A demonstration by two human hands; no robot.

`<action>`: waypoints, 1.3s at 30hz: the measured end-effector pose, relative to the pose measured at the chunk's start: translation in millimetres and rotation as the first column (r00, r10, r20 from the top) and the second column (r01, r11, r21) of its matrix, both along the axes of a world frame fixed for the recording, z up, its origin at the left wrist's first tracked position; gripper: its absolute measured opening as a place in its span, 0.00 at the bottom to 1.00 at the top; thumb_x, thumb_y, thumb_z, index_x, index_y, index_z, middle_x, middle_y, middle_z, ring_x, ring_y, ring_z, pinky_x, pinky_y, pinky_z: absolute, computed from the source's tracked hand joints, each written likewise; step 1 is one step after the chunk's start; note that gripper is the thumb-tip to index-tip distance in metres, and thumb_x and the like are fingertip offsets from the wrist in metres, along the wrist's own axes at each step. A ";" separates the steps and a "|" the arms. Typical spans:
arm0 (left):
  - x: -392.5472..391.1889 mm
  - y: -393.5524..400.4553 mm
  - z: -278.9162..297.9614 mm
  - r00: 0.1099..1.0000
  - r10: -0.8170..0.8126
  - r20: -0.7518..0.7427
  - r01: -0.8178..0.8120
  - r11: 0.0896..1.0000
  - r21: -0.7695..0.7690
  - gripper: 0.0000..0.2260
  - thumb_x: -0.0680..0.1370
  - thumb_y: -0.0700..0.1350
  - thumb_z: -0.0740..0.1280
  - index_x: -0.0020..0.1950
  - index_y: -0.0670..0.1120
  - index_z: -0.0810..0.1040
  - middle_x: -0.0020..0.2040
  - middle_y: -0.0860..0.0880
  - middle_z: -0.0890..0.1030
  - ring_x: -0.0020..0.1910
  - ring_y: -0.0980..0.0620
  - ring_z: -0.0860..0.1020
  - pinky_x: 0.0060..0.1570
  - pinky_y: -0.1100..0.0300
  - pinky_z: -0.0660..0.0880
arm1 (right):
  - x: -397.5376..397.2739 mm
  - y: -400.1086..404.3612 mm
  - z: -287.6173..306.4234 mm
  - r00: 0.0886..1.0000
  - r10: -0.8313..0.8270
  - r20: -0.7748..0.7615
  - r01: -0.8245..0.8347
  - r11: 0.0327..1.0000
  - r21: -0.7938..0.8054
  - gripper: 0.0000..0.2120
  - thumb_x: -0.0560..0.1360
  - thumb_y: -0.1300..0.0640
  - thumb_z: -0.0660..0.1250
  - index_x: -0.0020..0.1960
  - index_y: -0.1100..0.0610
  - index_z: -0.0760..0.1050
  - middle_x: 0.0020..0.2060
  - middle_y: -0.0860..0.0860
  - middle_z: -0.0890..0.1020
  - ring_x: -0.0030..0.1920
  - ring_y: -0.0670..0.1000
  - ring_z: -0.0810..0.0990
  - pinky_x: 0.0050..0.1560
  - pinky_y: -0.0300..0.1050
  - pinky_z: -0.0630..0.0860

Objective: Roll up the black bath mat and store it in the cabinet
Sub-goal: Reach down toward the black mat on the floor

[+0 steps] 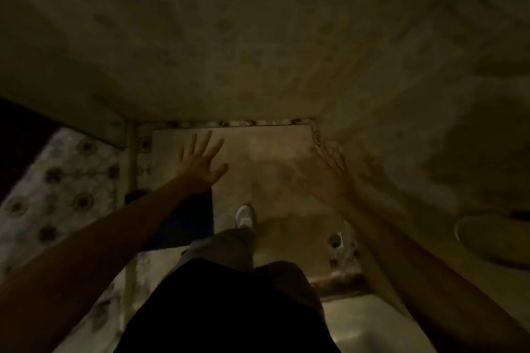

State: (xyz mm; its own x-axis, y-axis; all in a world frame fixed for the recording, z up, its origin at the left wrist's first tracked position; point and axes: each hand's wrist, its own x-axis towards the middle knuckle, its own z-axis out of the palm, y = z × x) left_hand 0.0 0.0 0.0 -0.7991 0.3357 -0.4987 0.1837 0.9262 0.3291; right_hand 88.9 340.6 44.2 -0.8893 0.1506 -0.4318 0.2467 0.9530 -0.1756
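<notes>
The room is very dim. A dark rectangular bath mat [187, 223] lies flat on the pale floor, just left of my foot, and my left forearm covers part of it. My left hand [200, 162] hovers above the floor beyond the mat, fingers spread, holding nothing. Farther right, my right hand [329, 173] is blurred, its fingers stretched out and empty, close to the right wall. No cabinet can be made out.
My white shoe [245, 216] stands on the beige floor tile [258, 146]. A floor drain [335, 241] sits to the right. A round pale fixture [487, 241] is at the right edge. Patterned tiles [57, 195] and a thin upright post [131, 163] are on the left.
</notes>
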 end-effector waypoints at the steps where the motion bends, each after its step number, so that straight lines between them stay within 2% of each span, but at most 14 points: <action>1: 2.0 -9.6 2.9 0.998 0.056 0.012 -0.056 0.998 0.003 0.36 0.76 0.73 0.51 0.80 0.63 0.45 0.82 0.55 0.40 0.80 0.44 0.40 0.76 0.36 0.46 | -15.0 -4.8 -1.8 0.998 0.057 -0.013 -0.057 0.998 -0.008 0.44 0.72 0.25 0.60 0.81 0.42 0.49 0.82 0.45 0.49 0.81 0.51 0.44 0.79 0.58 0.46; 3: 9.9 -27.5 4.9 0.988 0.155 -0.013 -0.156 0.987 -0.050 0.35 0.77 0.72 0.52 0.80 0.63 0.45 0.82 0.54 0.40 0.80 0.44 0.40 0.76 0.37 0.46 | -43.2 -18.1 -3.9 0.989 0.146 0.006 -0.146 0.989 0.016 0.43 0.73 0.26 0.60 0.80 0.40 0.48 0.81 0.43 0.49 0.80 0.50 0.44 0.77 0.58 0.48; 5: 25.8 -44.6 5.0 0.967 0.253 -0.020 -0.253 0.962 -0.098 0.34 0.78 0.70 0.53 0.80 0.63 0.45 0.82 0.54 0.40 0.80 0.44 0.39 0.77 0.38 0.46 | -70.5 -34.5 -8.1 0.962 0.273 0.017 -0.273 0.962 -0.009 0.42 0.74 0.28 0.60 0.81 0.41 0.48 0.82 0.46 0.50 0.81 0.52 0.45 0.78 0.58 0.50; 7: 40.7 -56.1 9.6 0.934 0.358 -0.006 -0.357 0.929 -0.100 0.34 0.78 0.70 0.54 0.81 0.62 0.45 0.82 0.53 0.40 0.80 0.43 0.39 0.76 0.37 0.45 | -92.0 -51.8 -11.1 0.915 0.402 0.024 -0.402 0.915 -0.022 0.43 0.74 0.28 0.60 0.81 0.42 0.49 0.82 0.46 0.51 0.81 0.52 0.45 0.78 0.58 0.51; 11: 75.8 -67.2 13.5 0.845 0.532 0.045 -0.524 0.843 -0.124 0.34 0.79 0.69 0.51 0.81 0.60 0.45 0.82 0.52 0.39 0.80 0.41 0.37 0.76 0.36 0.45 | -134.5 -87.8 -16.2 0.801 0.597 0.039 -0.596 0.802 -0.046 0.47 0.70 0.24 0.54 0.82 0.45 0.49 0.82 0.47 0.52 0.81 0.53 0.46 0.78 0.56 0.51; 12: 86.0 -67.2 12.9 0.817 0.574 0.046 -0.563 0.814 -0.142 0.34 0.79 0.69 0.50 0.81 0.60 0.45 0.82 0.51 0.39 0.80 0.41 0.37 0.76 0.36 0.45 | -144.9 -96.2 -19.5 0.763 0.645 0.043 -0.643 0.764 -0.055 0.46 0.70 0.25 0.56 0.82 0.45 0.49 0.82 0.48 0.52 0.81 0.53 0.46 0.78 0.57 0.51; 15: 114.2 -62.0 7.2 0.704 0.709 0.037 -0.693 0.698 -0.180 0.34 0.79 0.70 0.50 0.81 0.60 0.45 0.82 0.51 0.40 0.80 0.42 0.39 0.77 0.37 0.46 | -174.2 -120.2 -31.8 0.641 0.766 0.056 -0.758 0.643 -0.109 0.44 0.74 0.29 0.62 0.82 0.46 0.50 0.82 0.50 0.53 0.81 0.55 0.47 0.79 0.58 0.50; 20: 154.9 -27.8 5.0 0.462 0.886 0.029 -0.861 0.456 -0.225 0.34 0.79 0.68 0.52 0.81 0.60 0.44 0.82 0.51 0.39 0.80 0.41 0.39 0.77 0.38 0.47 | -198.0 -159.1 -49.1 0.379 0.922 0.081 -0.907 0.387 -0.164 0.46 0.73 0.28 0.63 0.82 0.48 0.51 0.82 0.51 0.52 0.81 0.55 0.47 0.79 0.57 0.50; 24: 176.9 6.4 5.5 0.257 0.966 0.000 -0.951 0.253 -0.177 0.34 0.80 0.66 0.55 0.81 0.59 0.45 0.82 0.50 0.39 0.80 0.42 0.37 0.76 0.37 0.45 | -199.6 -189.2 -64.3 0.177 0.978 0.114 -0.966 0.195 -0.171 0.46 0.74 0.28 0.61 0.82 0.50 0.51 0.81 0.51 0.53 0.81 0.54 0.49 0.79 0.56 0.49; 27: 200.8 19.7 4.2 0.142 0.990 0.000 -0.980 0.140 -0.143 0.34 0.80 0.65 0.56 0.81 0.59 0.45 0.82 0.50 0.39 0.80 0.42 0.37 0.77 0.36 0.46 | -191.5 -215.7 -71.9 0.025 0.990 0.138 -0.983 0.049 -0.175 0.44 0.74 0.27 0.59 0.81 0.51 0.53 0.81 0.52 0.56 0.79 0.56 0.54 0.78 0.59 0.53; 29: 223.3 21.6 1.4 0.079 0.997 -0.006 -0.989 0.077 -0.127 0.34 0.80 0.65 0.55 0.81 0.59 0.45 0.82 0.51 0.39 0.80 0.42 0.38 0.76 0.37 0.48 | -181.7 -234.9 -77.9 -0.050 0.987 0.152 -0.981 -0.020 -0.191 0.44 0.76 0.29 0.59 0.82 0.50 0.51 0.81 0.53 0.54 0.80 0.57 0.52 0.78 0.59 0.53; 32: 261.9 20.3 -5.9 0.003 0.999 -0.040 -0.991 -0.003 -0.131 0.34 0.80 0.67 0.54 0.81 0.59 0.45 0.82 0.52 0.40 0.80 0.43 0.38 0.76 0.37 0.51 | -157.9 -264.4 -85.7 -0.122 0.980 0.157 -0.976 -0.090 -0.196 0.43 0.77 0.32 0.61 0.82 0.50 0.48 0.82 0.53 0.52 0.80 0.57 0.49 0.79 0.58 0.52; 35: 299.2 11.6 -16.0 -0.043 0.999 -0.033 -0.983 -0.048 -0.177 0.34 0.79 0.67 0.54 0.81 0.60 0.46 0.82 0.52 0.39 0.80 0.44 0.39 0.75 0.36 0.52 | -125.8 -291.9 -92.5 -0.137 0.980 0.141 -0.976 -0.109 -0.190 0.43 0.77 0.34 0.64 0.82 0.50 0.49 0.81 0.53 0.53 0.81 0.57 0.48 0.79 0.56 0.52; 39: 338.8 6.7 -30.6 -0.097 0.995 -0.023 -0.968 -0.099 -0.229 0.34 0.79 0.67 0.53 0.81 0.59 0.45 0.82 0.53 0.38 0.80 0.44 0.38 0.75 0.39 0.51 | -85.8 -319.6 -107.0 -0.224 0.963 0.151 -0.958 -0.190 -0.213 0.42 0.77 0.34 0.64 0.82 0.49 0.48 0.82 0.52 0.51 0.81 0.55 0.47 0.79 0.56 0.53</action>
State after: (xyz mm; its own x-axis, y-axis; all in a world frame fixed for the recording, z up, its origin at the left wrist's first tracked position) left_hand 338.8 6.7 -30.6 -0.1331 -0.8285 -0.5440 -0.9904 0.0906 0.1044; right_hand 3.0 21.1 -62.8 0.1314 -0.8016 -0.5832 -0.9378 0.0902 -0.3354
